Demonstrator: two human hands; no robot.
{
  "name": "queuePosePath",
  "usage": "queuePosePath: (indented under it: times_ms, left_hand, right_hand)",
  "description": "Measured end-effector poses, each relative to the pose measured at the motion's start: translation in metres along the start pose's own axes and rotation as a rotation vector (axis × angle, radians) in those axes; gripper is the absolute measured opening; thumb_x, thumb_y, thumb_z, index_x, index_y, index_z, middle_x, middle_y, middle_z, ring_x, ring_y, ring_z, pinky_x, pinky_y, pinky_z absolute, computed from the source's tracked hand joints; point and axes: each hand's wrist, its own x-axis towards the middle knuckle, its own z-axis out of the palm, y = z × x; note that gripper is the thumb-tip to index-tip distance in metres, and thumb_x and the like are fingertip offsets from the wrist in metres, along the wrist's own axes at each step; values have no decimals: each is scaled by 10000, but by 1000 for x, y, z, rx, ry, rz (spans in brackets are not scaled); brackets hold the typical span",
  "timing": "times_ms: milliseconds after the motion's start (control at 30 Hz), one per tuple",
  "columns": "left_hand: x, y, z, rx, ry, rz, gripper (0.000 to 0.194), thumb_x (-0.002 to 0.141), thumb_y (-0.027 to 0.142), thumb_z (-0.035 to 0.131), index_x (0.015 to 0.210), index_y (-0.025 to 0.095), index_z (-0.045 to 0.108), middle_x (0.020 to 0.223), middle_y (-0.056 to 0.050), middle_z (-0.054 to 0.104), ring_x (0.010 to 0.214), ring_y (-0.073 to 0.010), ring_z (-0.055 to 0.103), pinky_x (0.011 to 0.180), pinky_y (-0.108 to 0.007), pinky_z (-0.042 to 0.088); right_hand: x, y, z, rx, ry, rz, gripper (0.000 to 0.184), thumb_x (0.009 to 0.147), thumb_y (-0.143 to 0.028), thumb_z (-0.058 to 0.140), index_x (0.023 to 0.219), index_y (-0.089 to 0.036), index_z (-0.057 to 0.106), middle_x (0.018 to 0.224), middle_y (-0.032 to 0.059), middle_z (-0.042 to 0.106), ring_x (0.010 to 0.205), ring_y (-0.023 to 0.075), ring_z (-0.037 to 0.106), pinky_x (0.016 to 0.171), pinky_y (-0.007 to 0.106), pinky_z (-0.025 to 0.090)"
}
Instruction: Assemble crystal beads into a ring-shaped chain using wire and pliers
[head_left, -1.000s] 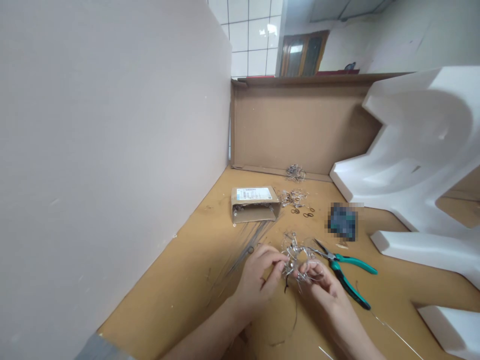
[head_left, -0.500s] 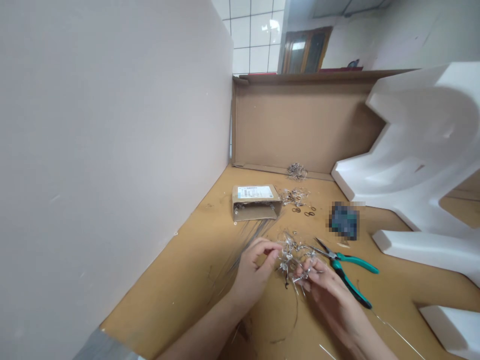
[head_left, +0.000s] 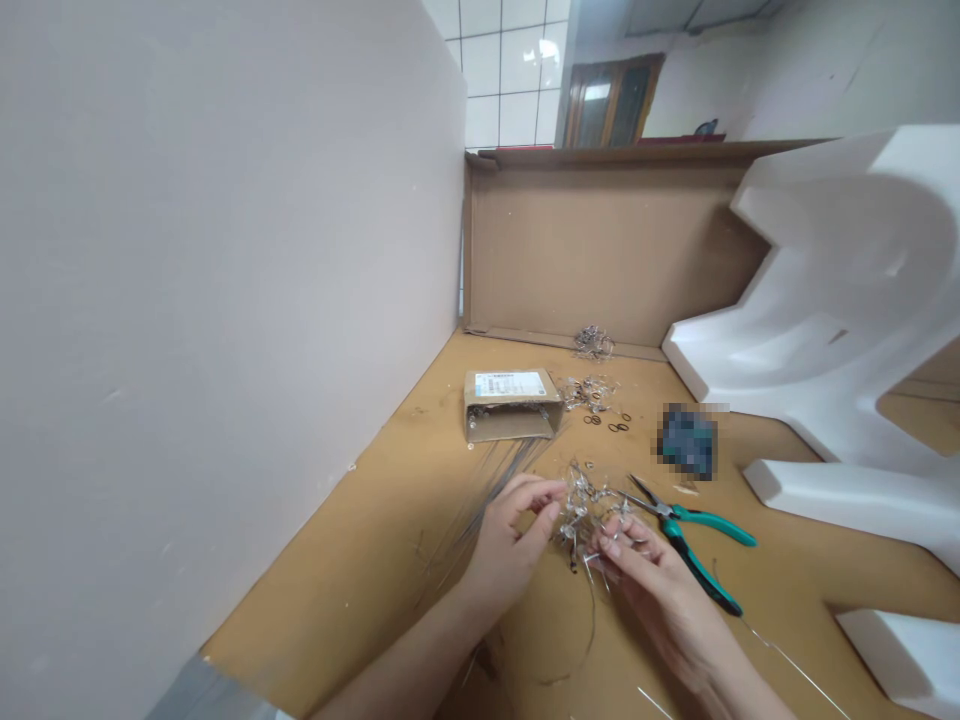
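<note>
A tangled cluster of thin silvery wire pieces sits just above the table between my two hands. My left hand pinches its left side with thumb and fingers curled. My right hand grips the lower right part of the same tangle, fingers bent round it. A long loose wire trails down from the tangle toward me.
Teal-handled pliers lie right of my hands. A small cardboard box with straight wires spilling out lies further back, beside small rings and wire bits. White foam blocks stand right, a white panel left, a cardboard wall behind.
My hands drew slightly apart on the wire tangle and my right hand shifted a little lower. The view rose slightly. Nothing else moved.
</note>
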Motion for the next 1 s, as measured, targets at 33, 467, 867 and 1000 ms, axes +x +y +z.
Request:
queuePosePath:
  times_ms: [33,467,867,1000]
  left_hand:
    - [0,-2,0,-14,-6,-5,216,838,215,515,1019,193,630,955,-60,593,849,-148,582,763,-284,489]
    - [-5,-1,-1,244,27,149,287,842,159,458,1110,216,543,1089,-80,518,968,-181,529,853,-344,441]
    - [-4,-1,2,567,-204,240,249,812,121,430,971,190,608,754,-44,544,746,-180,486,644,-291,389]
    - [-3,-2,3,676,-232,260,204,796,129,451,899,201,612,744,-44,529,737,-196,474,626,-314,379]
  right_hand:
    - [0,0,1,-12,2,-8,194,619,-326,756,736,-217,647,728,3,603,734,173,556,763,330,437]
    - [-2,2,0,-98,11,-107,371,635,-332,755,972,-225,643,962,69,672,977,245,585,931,399,403]
    - [-3,3,-4,-87,-82,-130,372,673,-318,719,1030,-258,635,1070,75,652,1037,251,559,958,423,380]
    - [-4,1,-3,-92,-56,-148,328,683,-329,680,1005,-273,654,1002,56,664,1013,266,560,927,433,389]
